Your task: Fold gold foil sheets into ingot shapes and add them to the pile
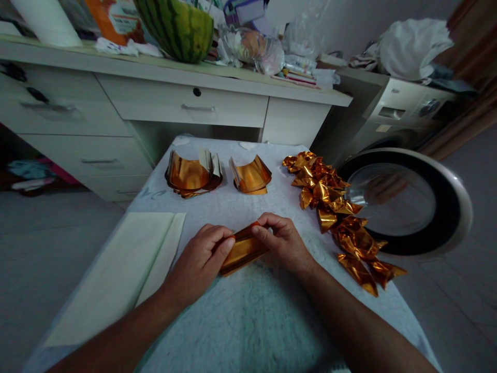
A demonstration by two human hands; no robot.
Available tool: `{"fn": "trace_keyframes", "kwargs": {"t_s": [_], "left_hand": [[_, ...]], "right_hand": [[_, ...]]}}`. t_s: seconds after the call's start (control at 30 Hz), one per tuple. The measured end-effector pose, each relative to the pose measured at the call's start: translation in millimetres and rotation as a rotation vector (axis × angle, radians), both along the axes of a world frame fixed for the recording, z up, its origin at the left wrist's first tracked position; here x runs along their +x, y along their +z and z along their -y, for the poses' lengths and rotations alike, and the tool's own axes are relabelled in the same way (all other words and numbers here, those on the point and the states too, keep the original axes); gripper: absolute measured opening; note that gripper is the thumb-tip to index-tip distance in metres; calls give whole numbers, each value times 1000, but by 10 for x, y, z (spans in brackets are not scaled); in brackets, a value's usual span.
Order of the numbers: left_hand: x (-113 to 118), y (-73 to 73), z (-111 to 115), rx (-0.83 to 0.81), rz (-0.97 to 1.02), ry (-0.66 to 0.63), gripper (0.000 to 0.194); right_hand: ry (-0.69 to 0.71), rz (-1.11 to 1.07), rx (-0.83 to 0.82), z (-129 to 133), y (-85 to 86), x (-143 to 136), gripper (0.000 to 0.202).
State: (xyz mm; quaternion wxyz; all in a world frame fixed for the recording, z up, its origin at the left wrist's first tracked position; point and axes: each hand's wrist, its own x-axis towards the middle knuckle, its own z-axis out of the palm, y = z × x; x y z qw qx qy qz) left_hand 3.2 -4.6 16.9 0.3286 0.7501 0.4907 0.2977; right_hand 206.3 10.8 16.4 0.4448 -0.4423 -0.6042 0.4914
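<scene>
A sheet of gold foil paper (245, 249) is stretched between my two hands, partly folded along its far edge. My left hand (204, 259) pinches its left end between thumb and fingers. At the upper right corner, my right hand (285, 243) grips the same paper. Beyond my hands stand two curled stacks of gold foil paper, a larger stack (189, 175) at left and a smaller stack (252, 176) beside it. To the right lies a row of folded gold foil pieces (322, 192), shiny and crumpled in shape.
Pale folded paper (112, 269) lies along the left of the cloth-covered table (248, 321). A washing machine's open round door (462, 207) reaches close to the table's right edge. Behind stands a white desk (186, 106) bearing a cut watermelon (176, 31), plastic bags and other clutter.
</scene>
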Motion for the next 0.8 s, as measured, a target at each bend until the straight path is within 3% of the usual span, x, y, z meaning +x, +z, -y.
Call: {"fn": "trace_keyframes", "kwargs": {"t_s": [0.8], "left_hand": [[-7,9,16,4,-5,-2,26]], "right_hand": [[4,14,-7,13,16,-2,27]]}}
